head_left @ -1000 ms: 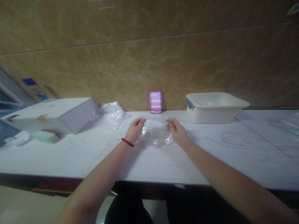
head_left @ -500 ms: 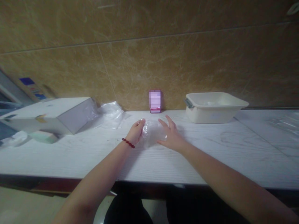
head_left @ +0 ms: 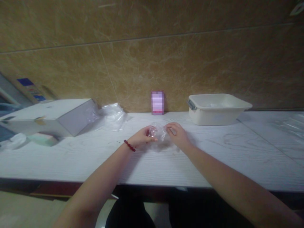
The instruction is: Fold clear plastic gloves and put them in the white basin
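Note:
A crumpled clear plastic bag (head_left: 159, 135) lies bunched on the white table (head_left: 95, 158), between my two hands. My left hand (head_left: 143, 138), with a red bead bracelet on the wrist, pinches the bag's left side with closed fingers. My right hand (head_left: 177, 135) grips the right side of the bag, its fingers curled round the film. Both hands rest low on the tabletop, close together.
A cream plastic basin (head_left: 217, 108) stands at the back right. A white box (head_left: 51, 115) and loose clear plastic (head_left: 113, 115) lie at the back left. A small pink card (head_left: 157, 103) leans on the brown tiled wall. More clear film (head_left: 293, 123) lies far right.
The bag was held spread out between my hands, then my right hand opened flat over it. Now both hands have closed in and the bag is gathered into a small bunch.

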Demonstrator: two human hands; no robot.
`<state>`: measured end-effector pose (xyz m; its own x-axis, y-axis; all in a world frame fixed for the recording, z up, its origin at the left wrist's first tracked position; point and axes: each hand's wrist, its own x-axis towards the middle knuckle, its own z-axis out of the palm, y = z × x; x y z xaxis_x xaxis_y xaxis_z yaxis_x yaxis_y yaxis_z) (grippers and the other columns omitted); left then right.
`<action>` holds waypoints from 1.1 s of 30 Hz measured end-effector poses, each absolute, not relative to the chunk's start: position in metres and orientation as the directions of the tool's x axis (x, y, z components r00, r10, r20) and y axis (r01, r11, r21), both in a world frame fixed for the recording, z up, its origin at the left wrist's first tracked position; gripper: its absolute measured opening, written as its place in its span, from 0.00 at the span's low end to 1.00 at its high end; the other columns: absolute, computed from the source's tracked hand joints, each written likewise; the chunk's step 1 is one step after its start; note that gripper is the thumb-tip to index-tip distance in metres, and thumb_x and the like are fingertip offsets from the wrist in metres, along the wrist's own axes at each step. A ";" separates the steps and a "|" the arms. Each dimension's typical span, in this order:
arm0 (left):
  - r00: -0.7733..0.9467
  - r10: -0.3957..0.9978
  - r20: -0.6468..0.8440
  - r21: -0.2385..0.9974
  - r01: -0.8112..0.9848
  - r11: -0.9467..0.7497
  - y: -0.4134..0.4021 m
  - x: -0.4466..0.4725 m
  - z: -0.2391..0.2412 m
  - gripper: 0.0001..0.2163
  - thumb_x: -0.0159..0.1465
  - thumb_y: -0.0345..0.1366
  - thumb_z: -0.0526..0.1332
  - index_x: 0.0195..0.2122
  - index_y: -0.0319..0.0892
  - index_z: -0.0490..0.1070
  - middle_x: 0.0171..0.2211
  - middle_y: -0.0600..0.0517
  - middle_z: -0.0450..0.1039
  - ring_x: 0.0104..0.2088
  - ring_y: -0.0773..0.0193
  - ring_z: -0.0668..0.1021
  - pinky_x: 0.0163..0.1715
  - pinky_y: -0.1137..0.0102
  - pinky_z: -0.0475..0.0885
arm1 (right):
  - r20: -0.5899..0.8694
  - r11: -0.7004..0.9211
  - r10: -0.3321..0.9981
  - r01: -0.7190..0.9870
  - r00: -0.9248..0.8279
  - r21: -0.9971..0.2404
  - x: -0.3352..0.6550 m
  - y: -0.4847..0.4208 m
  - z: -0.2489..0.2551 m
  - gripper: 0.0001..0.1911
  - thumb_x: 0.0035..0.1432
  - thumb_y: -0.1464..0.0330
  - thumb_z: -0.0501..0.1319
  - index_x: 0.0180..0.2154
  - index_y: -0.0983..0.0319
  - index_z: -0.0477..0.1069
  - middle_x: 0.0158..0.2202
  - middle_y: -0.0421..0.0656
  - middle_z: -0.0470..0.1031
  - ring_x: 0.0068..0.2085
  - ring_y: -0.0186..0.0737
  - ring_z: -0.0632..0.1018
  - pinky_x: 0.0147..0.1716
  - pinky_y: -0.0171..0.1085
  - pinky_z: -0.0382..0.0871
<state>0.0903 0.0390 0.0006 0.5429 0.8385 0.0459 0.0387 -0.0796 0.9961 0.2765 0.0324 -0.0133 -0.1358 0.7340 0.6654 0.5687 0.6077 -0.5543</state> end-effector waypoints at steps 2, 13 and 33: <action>0.598 0.801 0.017 0.996 0.064 -0.068 0.041 0.086 0.001 0.19 0.41 0.33 0.66 0.34 0.37 0.64 0.25 0.55 0.64 0.24 0.73 0.66 0.23 0.78 0.61 | 0.627 0.554 0.777 0.542 -0.064 -0.632 0.279 0.036 -0.015 0.10 0.52 0.66 0.51 0.30 0.60 0.69 0.32 0.42 0.70 0.37 0.35 0.69 0.40 0.36 0.61; 0.392 0.918 0.059 0.998 -0.034 -0.050 0.053 0.072 -0.001 0.09 0.46 0.35 0.62 0.24 0.37 0.64 0.21 0.56 0.63 0.23 0.74 0.67 0.25 0.77 0.62 | 0.262 0.225 0.947 0.195 0.189 -0.955 0.283 0.041 -0.014 0.15 0.48 0.59 0.50 0.30 0.62 0.66 0.28 0.41 0.70 0.32 0.36 0.70 0.32 0.35 0.63; 0.075 0.848 0.525 0.780 0.356 -0.515 0.037 0.071 0.063 0.05 0.47 0.34 0.61 0.25 0.41 0.70 0.25 0.53 0.68 0.25 0.69 0.68 0.25 0.77 0.62 | 0.647 0.502 0.744 0.499 0.166 -0.706 0.292 0.035 0.020 0.15 0.48 0.63 0.52 0.39 0.62 0.61 0.39 0.47 0.65 0.42 0.40 0.66 0.35 0.39 0.62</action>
<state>0.0711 0.0372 0.0633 0.0750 0.8476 0.5254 0.3558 -0.5149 0.7799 0.2918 0.0354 0.0199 0.1658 0.7445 0.6468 0.4990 0.5023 -0.7062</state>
